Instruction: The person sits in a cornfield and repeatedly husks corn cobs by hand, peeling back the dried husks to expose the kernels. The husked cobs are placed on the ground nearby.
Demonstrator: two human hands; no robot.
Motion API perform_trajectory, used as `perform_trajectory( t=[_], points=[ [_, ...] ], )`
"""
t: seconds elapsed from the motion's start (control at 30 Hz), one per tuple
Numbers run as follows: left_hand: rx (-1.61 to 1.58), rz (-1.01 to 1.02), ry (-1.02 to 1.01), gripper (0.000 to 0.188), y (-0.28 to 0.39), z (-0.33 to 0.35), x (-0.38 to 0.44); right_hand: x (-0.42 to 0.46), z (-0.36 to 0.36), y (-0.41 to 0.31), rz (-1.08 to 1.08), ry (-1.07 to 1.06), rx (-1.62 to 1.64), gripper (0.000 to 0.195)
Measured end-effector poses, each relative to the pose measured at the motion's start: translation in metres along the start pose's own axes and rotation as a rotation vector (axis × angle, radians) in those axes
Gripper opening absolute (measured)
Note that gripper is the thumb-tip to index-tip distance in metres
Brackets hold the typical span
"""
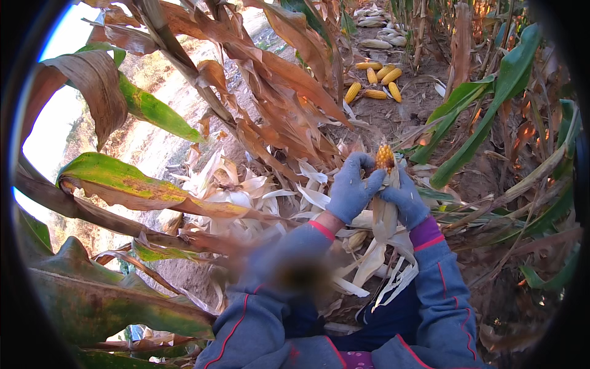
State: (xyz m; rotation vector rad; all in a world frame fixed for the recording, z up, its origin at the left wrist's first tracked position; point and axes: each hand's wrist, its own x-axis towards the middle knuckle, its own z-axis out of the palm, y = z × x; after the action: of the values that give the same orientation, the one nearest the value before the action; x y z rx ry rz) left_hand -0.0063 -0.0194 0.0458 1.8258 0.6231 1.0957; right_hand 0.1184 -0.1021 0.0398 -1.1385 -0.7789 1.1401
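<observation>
An ear of corn (pixel 384 157) points away from me, its yellow kernels bare at the tip and some darker ones lower down. Pale dry husk (pixel 385 217) wraps its lower part and hangs in long strips toward my knees. My left hand (pixel 354 188), in a grey-blue glove, grips the ear from the left, thumb at the edge of the husk and fingers curled beside the kernels. From the right, my gloved right hand (pixel 406 198) is closed around the husk-covered lower part. The fingers partly hide the ear's middle.
Several husked yellow ears (pixel 386 74) lie on the soil ahead, with unhusked pale ears (pixel 392 37) beyond. Loose husks (pixel 239 193) cover the ground at left. Dry cornstalks (pixel 175 55) lean across the left side; green leaves (pixel 488 115) reach in from the right.
</observation>
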Motion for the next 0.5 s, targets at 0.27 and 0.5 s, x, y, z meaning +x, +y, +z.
perform_trajectory(
  t=[0.27,0.5],
  points=[
    [0.061,-0.020,0.006,0.023,-0.014,0.006,0.000,0.003,0.001,0.023,0.036,-0.001,0.372,0.038],
    [0.002,-0.166,-0.075,0.020,-0.016,0.011,0.003,0.011,-0.009,0.023,-0.110,0.132,0.066,0.021]
  ],
)
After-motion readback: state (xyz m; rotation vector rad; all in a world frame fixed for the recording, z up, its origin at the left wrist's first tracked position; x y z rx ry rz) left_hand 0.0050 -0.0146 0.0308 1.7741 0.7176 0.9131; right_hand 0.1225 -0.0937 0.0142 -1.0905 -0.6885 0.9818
